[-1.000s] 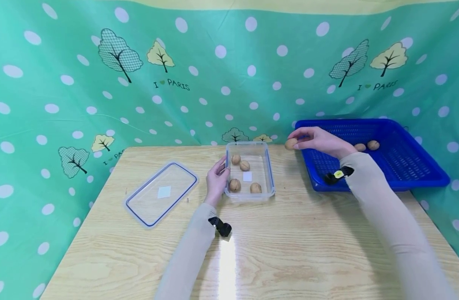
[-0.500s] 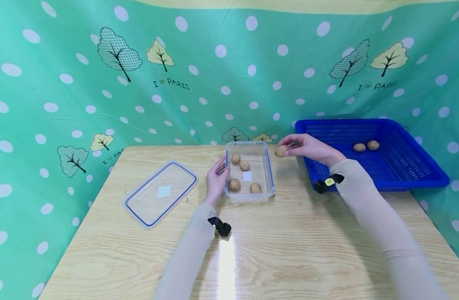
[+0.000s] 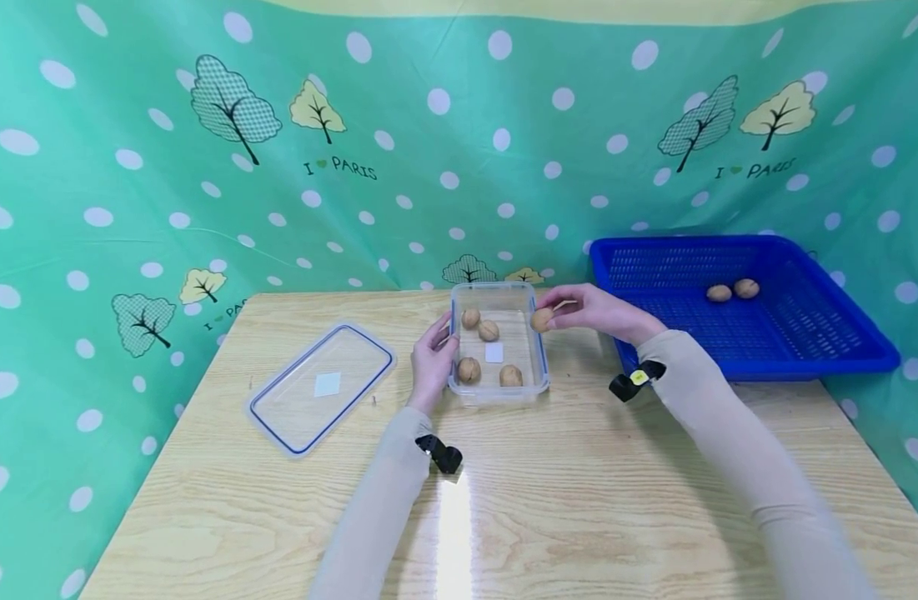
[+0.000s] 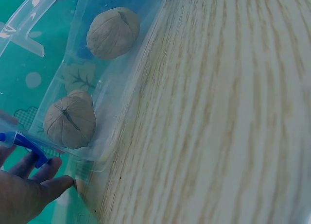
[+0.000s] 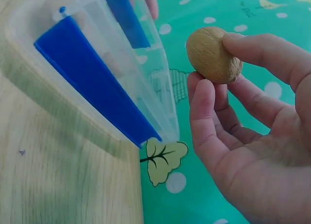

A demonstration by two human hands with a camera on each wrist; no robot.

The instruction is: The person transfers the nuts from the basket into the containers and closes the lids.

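A clear plastic food container (image 3: 535, 354) with blue side latches stands on the table, several walnuts (image 3: 489, 331) on its floor around a white square. Fingers of my left hand (image 3: 432, 362) lie against its left wall, also seen beside a blue latch in the left wrist view (image 4: 29, 190). Between thumb and fingertips, my right hand (image 3: 597, 312) pinches one walnut (image 5: 214, 55). In the head view this walnut overlaps the container's right rim; in the right wrist view it shows above the wall, whole and light brown.
The container's lid (image 3: 323, 387), edged with a blue seal, lies on the wooden table (image 3: 579, 500) to the left. Two walnuts (image 3: 732, 289) sit in a blue perforated basket (image 3: 811, 367) at the back right. A green polka-dot cloth (image 3: 398, 100) hangs behind.
From over the basket's left edge, my right hand has carried the walnut left and slightly lower, to the container's right rim. My left hand stays at the container's left wall.
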